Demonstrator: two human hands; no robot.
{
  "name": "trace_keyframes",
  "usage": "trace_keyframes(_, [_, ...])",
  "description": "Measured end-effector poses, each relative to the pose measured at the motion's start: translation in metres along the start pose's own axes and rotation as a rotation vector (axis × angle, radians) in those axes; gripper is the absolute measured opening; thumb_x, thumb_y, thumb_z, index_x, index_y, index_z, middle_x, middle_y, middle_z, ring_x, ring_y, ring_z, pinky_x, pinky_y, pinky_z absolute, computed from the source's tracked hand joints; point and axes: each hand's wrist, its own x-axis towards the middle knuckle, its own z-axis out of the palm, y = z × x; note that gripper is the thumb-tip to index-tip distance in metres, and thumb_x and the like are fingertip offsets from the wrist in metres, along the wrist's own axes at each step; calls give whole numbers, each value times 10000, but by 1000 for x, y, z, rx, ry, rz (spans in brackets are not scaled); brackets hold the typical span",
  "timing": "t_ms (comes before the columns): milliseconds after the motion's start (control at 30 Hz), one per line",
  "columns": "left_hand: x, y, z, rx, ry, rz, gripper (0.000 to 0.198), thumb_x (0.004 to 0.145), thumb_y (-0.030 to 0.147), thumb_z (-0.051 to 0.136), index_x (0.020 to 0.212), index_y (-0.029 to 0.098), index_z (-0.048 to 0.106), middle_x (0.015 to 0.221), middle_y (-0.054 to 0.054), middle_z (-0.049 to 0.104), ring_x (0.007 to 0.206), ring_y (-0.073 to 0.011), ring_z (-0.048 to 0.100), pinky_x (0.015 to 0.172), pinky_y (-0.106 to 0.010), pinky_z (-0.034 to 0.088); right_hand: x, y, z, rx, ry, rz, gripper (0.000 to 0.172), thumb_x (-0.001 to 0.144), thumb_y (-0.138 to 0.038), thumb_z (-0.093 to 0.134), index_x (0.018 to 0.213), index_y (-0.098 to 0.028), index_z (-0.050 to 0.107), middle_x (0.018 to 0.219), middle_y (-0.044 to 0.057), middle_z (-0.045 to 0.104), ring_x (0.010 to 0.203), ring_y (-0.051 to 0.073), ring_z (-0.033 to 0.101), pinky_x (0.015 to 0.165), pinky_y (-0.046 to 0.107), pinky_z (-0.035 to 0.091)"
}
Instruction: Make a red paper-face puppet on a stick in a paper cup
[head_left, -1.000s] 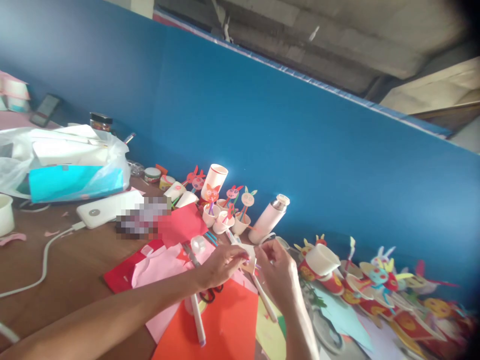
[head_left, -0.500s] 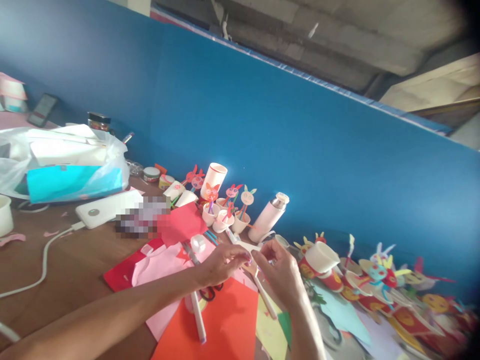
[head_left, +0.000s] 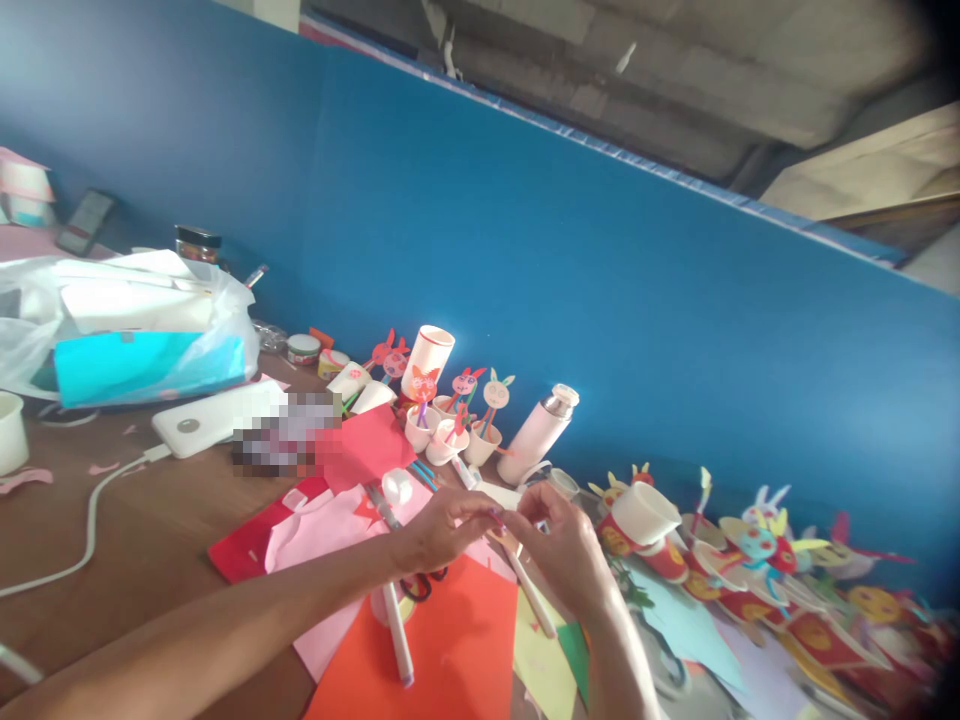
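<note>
My left hand [head_left: 450, 528] and my right hand [head_left: 559, 540] meet above the orange paper [head_left: 457, 650]. Both have fingers pinched together at a tiny pinkish thing, too small to make out. Below them a white marker [head_left: 397, 635] lies on the orange sheet, beside dark scissor handles [head_left: 426, 583]. Another white stick-like tool [head_left: 534, 600] rests on yellow paper [head_left: 544, 665] under my right hand. Pink paper [head_left: 322, 530] and red paper [head_left: 367, 450] spread left of my hands. A roll of clear tape [head_left: 396, 487] sits on the pink sheet.
Paper cups with animal faces on sticks [head_left: 484, 440] stand behind my hands beside a pink thermos [head_left: 538, 435]. More decorated cups [head_left: 757, 570] fill the right. On the left are a white power bank [head_left: 195, 425] with a cable and a plastic bag [head_left: 232, 300]. A blue partition [head_left: 600, 290] rises behind.
My right fingertips have shifted slightly left and down, closer to my left fingertips. The objects on the table look unchanged.
</note>
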Motion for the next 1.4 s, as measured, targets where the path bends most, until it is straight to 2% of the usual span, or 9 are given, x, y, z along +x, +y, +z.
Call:
trace_keyframes(267, [-2,-4,1,3,-5,23,211,858,198,484,840,127,681,802,-61,691,791,-151,627,723,-218,452,1,2,0,-9,-24,-20,211,775,-371,596,667,-213,508,594,-53,552,596,133,535,579,235,368])
trace_keyframes(533, [0,0,-1,6,-9,3,228,874,237,480,866,137,684,808,-53,686,803,-152,621,722,-217,450,-1,2,0,-58,7,9,200,769,-417,601,842,-238,554,668,-49,624,667,159,583,679,281,381])
trace_keyframes(700, [-2,-1,-1,18,-27,16,239,882,251,468,885,145,682,825,-55,686,817,-156,619,741,-227,453,-2,1,-1,-80,44,-12,333,760,-373,626,1049,-260,504,754,-52,620,695,154,583,704,283,368])
trace_keyframes(833, [-1,-4,0,20,4,-4,237,878,259,477,838,137,676,824,-58,686,818,-158,620,742,-225,456,-3,-3,2,-208,165,-144,162,749,-320,658,806,-226,539,735,-39,588,689,155,544,700,285,328])
trace_keyframes(933, [0,-3,-1,-8,14,-18,253,887,268,462,849,136,675,819,-53,686,786,-147,625,717,-211,458,-4,-5,5,-275,200,-265,149,778,-265,642,682,-216,538,682,-45,581,684,154,542,711,292,295])
trace_keyframes(1033, [2,0,-2,-5,39,-22,261,886,284,464,863,134,676,794,-47,685,742,-139,627,684,-200,456,-6,-7,7,-254,187,-318,80,832,-215,581,763,-249,604,748,-48,632,735,154,572,739,302,274])
trace_keyframes(1200, [3,4,-5,-1,81,-68,286,876,317,472,806,129,675,773,-46,682,731,-146,631,686,-209,463,-8,-10,7,-174,129,-342,224,871,-127,471,904,-281,630,877,-38,679,824,155,594,755,302,275])
trace_keyframes(1400, [4,6,-7,2,94,-114,324,878,361,459,869,125,680,796,-61,686,754,-168,629,690,-226,467,-7,-15,8,-239,141,-374,159,827,-228,564,958,-270,643,911,9,673,846,188,591,760,313,293])
